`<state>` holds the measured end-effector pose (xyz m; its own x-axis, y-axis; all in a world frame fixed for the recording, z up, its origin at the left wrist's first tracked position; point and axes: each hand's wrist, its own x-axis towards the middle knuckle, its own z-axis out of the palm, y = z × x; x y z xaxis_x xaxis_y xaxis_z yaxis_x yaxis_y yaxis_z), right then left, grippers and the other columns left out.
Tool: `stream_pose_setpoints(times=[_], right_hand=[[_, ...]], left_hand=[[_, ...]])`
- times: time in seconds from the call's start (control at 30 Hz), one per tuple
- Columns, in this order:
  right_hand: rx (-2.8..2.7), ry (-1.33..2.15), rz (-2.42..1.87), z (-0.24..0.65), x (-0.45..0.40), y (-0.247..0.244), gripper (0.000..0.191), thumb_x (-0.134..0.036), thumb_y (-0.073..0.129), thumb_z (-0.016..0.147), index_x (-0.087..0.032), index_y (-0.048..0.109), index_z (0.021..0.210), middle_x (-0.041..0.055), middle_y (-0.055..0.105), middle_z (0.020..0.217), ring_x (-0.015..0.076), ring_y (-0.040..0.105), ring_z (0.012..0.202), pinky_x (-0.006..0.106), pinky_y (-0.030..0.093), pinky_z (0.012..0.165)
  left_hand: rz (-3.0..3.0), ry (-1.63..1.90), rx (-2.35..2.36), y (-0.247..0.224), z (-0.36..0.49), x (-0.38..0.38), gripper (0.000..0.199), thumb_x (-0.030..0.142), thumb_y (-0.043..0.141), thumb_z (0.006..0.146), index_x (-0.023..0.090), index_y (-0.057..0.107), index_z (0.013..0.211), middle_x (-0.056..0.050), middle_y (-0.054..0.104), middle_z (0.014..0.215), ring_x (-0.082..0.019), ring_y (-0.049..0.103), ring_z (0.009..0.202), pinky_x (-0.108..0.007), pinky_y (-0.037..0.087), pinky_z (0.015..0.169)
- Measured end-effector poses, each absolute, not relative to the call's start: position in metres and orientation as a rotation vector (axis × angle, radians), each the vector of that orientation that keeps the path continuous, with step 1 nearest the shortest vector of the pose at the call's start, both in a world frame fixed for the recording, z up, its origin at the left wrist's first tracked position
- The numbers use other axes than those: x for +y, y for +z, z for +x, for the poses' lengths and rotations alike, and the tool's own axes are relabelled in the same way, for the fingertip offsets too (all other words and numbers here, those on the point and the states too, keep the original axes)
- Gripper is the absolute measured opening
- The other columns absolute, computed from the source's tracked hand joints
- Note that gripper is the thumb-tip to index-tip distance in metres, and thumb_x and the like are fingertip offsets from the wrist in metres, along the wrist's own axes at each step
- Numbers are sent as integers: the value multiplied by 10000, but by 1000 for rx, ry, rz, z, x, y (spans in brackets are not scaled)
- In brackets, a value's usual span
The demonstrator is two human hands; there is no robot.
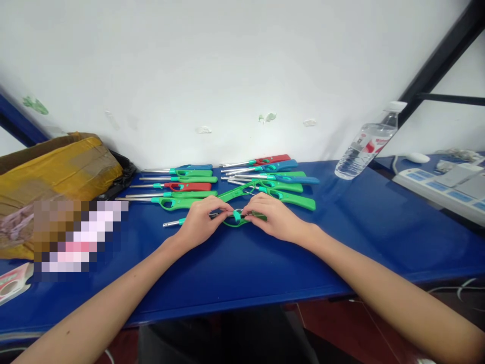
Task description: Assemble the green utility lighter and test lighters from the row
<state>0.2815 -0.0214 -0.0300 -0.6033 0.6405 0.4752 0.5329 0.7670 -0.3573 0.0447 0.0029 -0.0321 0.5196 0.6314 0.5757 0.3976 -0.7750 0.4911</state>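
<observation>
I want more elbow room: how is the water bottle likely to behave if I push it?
The water bottle would probably tip if pushed near its white cap, being tall and narrow. Its clear walls look like thin plastic, so a squeeze may dent them. The liquid inside likely adds some weight low down.

Wall (227, 76) behind table (235, 283). On table, in middle, left lighter group (193, 187) beside right lighter group (280, 166). Before them, lighter parts (237, 216) between left hand (199, 222) and right hand (273, 215). At left, box (56, 174), with bag (128, 169) at its right end. At right, bottle (364, 149) near wall; farther right, device (450, 189).
</observation>
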Motion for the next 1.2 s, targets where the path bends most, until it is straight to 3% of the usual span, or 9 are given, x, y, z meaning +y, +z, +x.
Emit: stream_pose_setpoints(times=[0.23,0.37,0.6,0.8,0.93,1.2], right_hand=[[-2256,278,-947,279,-24,-28,317,-180,593,927,-228,579,1241,33,737,919,220,624,987,371,514,843],[-2217,215,-956,278,-24,-28,280,-182,628,910,-217,615,1188,20,762,905,204,654,954,343,516,832],[-2203,193,-997,280,-23,-31,130,-236,654,904,-231,683,1030,9,778,919,180,723,851,313,524,801],[-2242,232,-1047,281,-22,-32,106,-247,671,893,-200,682,987,26,759,908,177,707,826,282,520,739],[-2251,124,-1120,282,-20,-32,129,-313,664,902,-201,706,950,43,744,856,196,675,807,307,505,718],[-2337,114,-961,283,-18,-32,152,-258,610,933,-192,737,984,70,731,857,212,622,850,352,528,751]], left_hand=[[2367,1152,956,-33,48,-1,56,202,660,871,195,707,841,-20,730,823,-154,652,748,-264,520,692],[2459,1188,916,-35,49,-3,81,193,623,905,188,700,879,-31,713,816,-160,635,760,-266,517,679],[2774,1133,702,-41,46,1,154,195,592,944,189,701,1052,-71,721,928,-196,624,885,-343,521,802],[2881,1077,671,-41,44,3,162,198,571,959,183,722,1018,-70,707,902,-191,603,850,-347,506,779],[2884,1085,678,-41,43,3,196,230,541,980,205,726,1040,-69,707,907,-188,600,863,-343,504,790],[2900,1107,686,-43,43,5,206,254,546,981,205,746,979,-65,725,907,-180,610,847,-339,510,784]])
